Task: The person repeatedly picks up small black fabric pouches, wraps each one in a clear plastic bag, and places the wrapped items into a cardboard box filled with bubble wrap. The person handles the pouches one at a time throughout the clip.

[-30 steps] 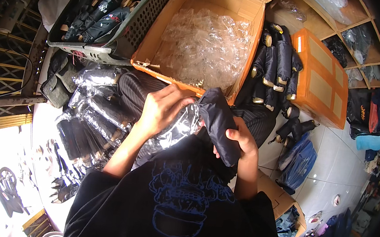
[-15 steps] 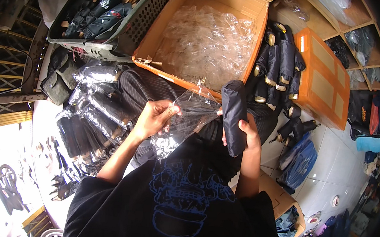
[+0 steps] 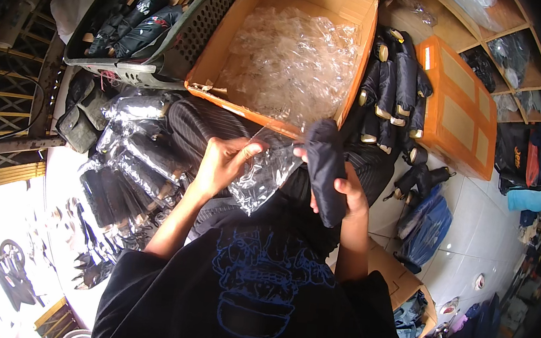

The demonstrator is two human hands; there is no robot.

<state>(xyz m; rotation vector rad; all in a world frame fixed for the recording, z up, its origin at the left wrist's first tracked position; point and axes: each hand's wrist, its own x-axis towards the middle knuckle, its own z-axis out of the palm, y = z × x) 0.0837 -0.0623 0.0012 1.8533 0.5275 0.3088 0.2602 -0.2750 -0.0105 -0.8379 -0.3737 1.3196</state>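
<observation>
Pinching, left hand [image 3: 223, 167]: a clear plastic sleeve [image 3: 261, 180] was caught by its upper left edge between thumb and fingers, the grip being pressed together on the film.
Clasping, right hand [image 3: 350, 194]: a black folded umbrella [image 3: 325, 171] was gripped around its lower half, the thumb being laid along its right side; a fingertip was extended past its left side toward the sleeve.
Umbrella and sleeve: the former was held nearly upright in the view, just to the right of the latter; both were held above the lap, before an open cardboard box [image 3: 250, 115].
Open box: its bottom was covered by a crumpled heap of clear film [image 3: 288, 59].
Left margin: film-wrapped bundles [image 3: 146, 156] were laid side by side, below a perforated crate [image 3: 218, 26] filled with dark umbrellas [image 3: 140, 30].
Right margin: black umbrellas [image 3: 395, 83] were piled between the open box and an orange-edged carton [image 3: 455, 103].
</observation>
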